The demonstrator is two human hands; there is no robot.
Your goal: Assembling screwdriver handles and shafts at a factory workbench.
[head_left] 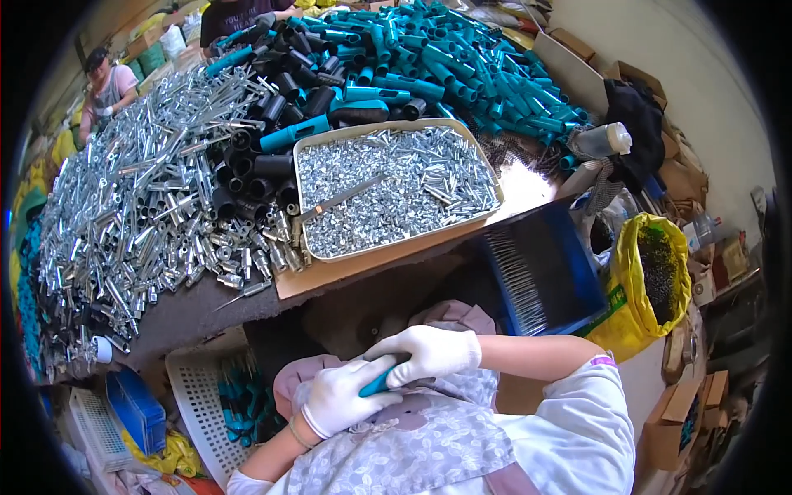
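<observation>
Shiny metal screws, matt cloth gloves

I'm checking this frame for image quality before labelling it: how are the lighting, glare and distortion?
Head view: strong fisheye, black corners, the tray's edges bow. Daylight from the right flares on the cardboard and glints off the metal parts. Under the table it is dim, yet both gloved hands, left and right, on the teal handle stay sharp. The rim is softer.
</observation>
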